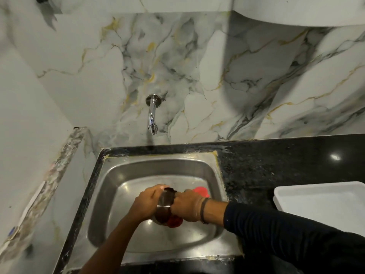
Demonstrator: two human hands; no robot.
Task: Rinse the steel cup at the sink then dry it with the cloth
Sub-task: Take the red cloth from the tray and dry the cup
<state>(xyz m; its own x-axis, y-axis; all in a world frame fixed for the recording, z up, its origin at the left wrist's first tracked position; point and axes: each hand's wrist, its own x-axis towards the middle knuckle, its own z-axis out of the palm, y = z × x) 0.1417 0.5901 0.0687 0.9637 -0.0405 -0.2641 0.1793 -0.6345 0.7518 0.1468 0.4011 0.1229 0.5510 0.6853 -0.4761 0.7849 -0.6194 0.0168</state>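
The steel cup is held above the sink basin, gripped on its left side by the closed left hand. A red cloth is pressed against it by the closed right hand.

Dim, greenish indoor light from above me. Glare spot on the black counter, sheen on the sink rim. Soft shadow crosses the marble wall. Wide-angle bending at edges; my hands slightly motion-blurred.
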